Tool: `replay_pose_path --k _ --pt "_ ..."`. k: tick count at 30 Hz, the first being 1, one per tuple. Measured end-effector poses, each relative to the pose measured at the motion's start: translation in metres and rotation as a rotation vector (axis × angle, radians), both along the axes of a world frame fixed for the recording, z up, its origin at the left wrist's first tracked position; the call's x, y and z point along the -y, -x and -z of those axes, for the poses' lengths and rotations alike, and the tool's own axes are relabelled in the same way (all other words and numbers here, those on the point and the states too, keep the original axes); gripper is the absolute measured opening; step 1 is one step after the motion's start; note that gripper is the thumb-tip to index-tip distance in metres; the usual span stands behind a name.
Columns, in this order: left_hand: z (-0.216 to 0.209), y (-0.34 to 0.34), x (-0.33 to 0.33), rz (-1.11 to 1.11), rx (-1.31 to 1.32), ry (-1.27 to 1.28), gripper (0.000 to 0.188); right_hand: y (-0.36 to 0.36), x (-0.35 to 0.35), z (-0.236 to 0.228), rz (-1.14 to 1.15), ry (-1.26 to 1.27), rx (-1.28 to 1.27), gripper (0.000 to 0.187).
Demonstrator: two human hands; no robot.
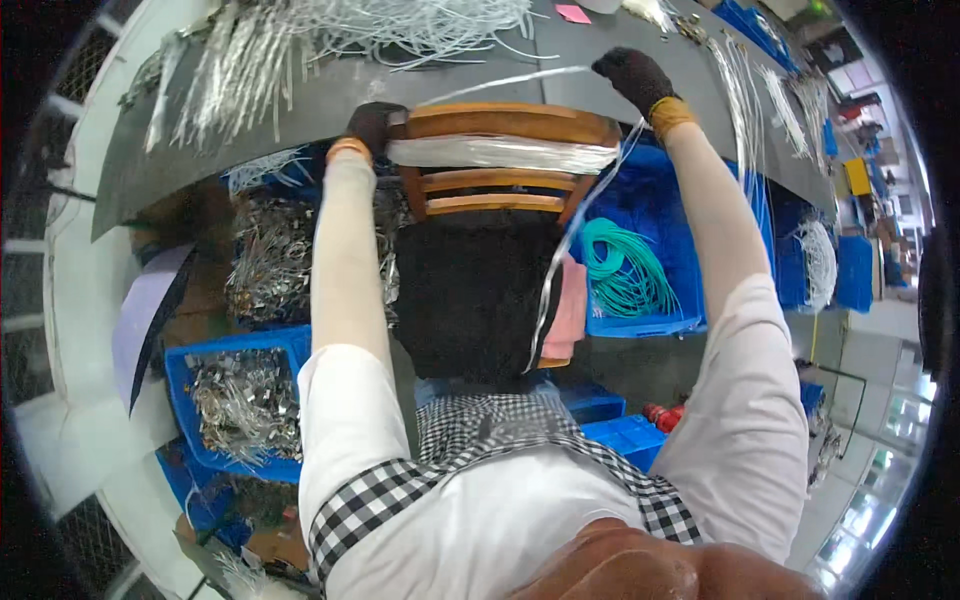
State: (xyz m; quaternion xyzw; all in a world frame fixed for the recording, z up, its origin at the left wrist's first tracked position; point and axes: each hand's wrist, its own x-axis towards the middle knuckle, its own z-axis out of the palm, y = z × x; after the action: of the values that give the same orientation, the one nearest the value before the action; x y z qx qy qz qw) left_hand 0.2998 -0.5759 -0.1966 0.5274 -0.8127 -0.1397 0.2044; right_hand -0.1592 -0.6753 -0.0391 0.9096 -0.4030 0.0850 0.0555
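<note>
One white strand (510, 81) runs lengthwise from my right hand (634, 80), fingers pinching it, leftward toward my left hand (378, 127), whose finger state I cannot tell.

I am facing a long, dark-grey, flat-topped workbench (125, 190). Past its left edge a smooth white wall (85, 260) is rising beside dark, white-framed windows (27, 350); below its near edge, dull grey floor (640, 375) is showing; beyond its right edge, bright windows (882, 465) are glowing.
</note>
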Motion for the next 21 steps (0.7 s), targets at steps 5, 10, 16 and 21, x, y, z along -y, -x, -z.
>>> replay_pose_path --k 5,10,16,21 --pt "0.017 0.016 -0.022 -0.229 -0.100 -0.233 0.037 0.090 -0.096 0.092 0.023 0.049 -0.143 0.029" --pt "-0.029 0.077 -0.151 -0.510 -0.394 -0.202 0.031 0.046 -0.285 0.107 0.359 -0.183 0.245 0.017" --pt "-0.098 0.198 -0.206 0.403 -0.378 0.372 0.041 -0.066 -0.394 0.041 -0.037 -0.809 0.167 0.030" --pt "-0.074 0.156 -0.242 0.459 -0.821 0.052 0.034 -0.054 -0.346 -0.028 -0.064 -1.313 0.283 0.025"
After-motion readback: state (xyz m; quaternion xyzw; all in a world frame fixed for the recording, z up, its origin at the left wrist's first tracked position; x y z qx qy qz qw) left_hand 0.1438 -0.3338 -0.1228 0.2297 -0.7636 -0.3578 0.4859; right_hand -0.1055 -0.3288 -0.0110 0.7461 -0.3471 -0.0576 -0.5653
